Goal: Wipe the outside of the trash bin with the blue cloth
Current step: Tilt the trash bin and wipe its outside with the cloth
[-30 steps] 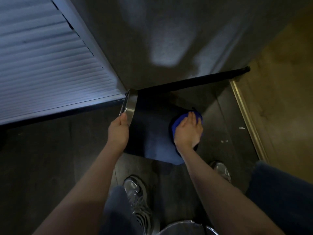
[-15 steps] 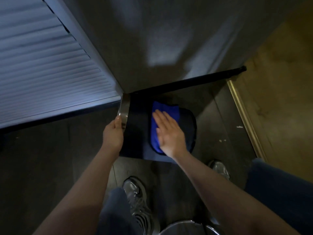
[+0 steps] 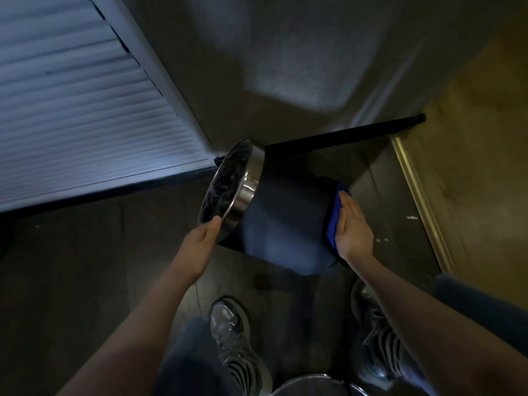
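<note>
Dim overall, cool blue cast. Brightest area is the louvered door (image 3: 71,110) upper left – light falls from that side. Soft pale patch on the wall (image 3: 300,67), warmer tone on the floor at right. Glare on the bin's metal rim (image 3: 245,190). Soft motion blur throughout, wide-angle bending at edges – shoes (image 3: 237,347) murky.

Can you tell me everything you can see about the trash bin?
The trash bin is a round can with a dark, smooth body and a shiny metal rim around its mouth. It is tipped on its side, mouth facing left, with something dark and crinkly inside, maybe a liner. The left hand holds the rim. The right hand presses the blue cloth flat against its bottom end. It sits low over the dark floor, near the wall.
</note>
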Available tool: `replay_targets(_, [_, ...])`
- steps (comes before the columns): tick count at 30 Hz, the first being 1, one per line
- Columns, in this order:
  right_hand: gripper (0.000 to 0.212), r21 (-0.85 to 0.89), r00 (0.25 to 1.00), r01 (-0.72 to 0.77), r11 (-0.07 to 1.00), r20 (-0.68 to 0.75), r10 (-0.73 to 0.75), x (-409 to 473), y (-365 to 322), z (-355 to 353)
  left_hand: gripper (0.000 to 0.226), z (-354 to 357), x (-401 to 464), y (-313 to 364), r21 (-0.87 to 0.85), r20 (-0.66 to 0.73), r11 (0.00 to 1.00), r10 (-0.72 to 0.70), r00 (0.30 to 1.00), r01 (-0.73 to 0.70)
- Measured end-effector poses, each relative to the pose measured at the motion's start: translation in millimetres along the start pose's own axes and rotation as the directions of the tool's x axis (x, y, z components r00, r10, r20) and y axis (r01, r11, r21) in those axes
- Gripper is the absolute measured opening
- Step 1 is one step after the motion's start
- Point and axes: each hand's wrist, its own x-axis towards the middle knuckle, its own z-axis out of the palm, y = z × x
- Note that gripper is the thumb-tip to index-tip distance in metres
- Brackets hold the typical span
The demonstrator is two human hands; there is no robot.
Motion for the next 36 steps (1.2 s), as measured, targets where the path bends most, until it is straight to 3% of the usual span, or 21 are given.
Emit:
replay_targets(7, [0.042,0.130,0.977,-0.189,0.973,-0.072,0.199,2.6,-11.1,5.7,0.041,18.2,12.0,10.2,0.017,-0.154,0.996,0.094,0.984,-0.092])
replay_targets(10, [0.042,0.158,0.963,-0.215,0.964,-0.132,0.237,1.6,-36.0,4.9,0.041,27.8,10.0,16.5,-0.015,-0.155,0.993,0.114,0.981,-0.118])
replay_targets(13, [0.042,0.176,0.971,-0.130,0.976,-0.178,0.161,-2.4,-82.1,5.2,0.052,41.2,8.0,27.4,-0.072,-0.199,0.987,0.125,0.972,-0.142])
replay_targets(18, [0.046,0.130,0.985,0.094,0.987,-0.153,-0.074,-12.4,-161.3,12.5,0.048,45.3,8.6,30.8,-0.127,-0.279,0.988,0.047,0.959,-0.085])
replay_targets(23, [0.044,-0.007,0.987,0.158,0.987,-0.002,-0.158,26.8,-171.6,14.7,0.051,29.4,7.9,27.9,-0.107,-0.332,0.993,0.019,0.943,-0.058])
replay_targets(28, [0.043,0.149,0.957,0.058,0.987,0.274,-0.098,76.9,-176.8,14.6,0.046,15.9,18.7,26.6,-0.049,-0.266,0.997,0.038,0.963,-0.053])
replay_targets(33, [0.047,-0.078,0.945,0.325,0.943,0.054,-0.321,18.0,-186.7,31.4,0.048,10.4,21.6,22.6,-0.089,-0.311,0.994,0.034,0.950,-0.065])
replay_targets(36, [0.052,-0.091,0.927,0.375,0.923,0.012,-0.375,-37.6,-186.1,38.4,0.046,9.7,19.6,18.0,-0.125,-0.289,0.991,0.004,0.957,-0.042])
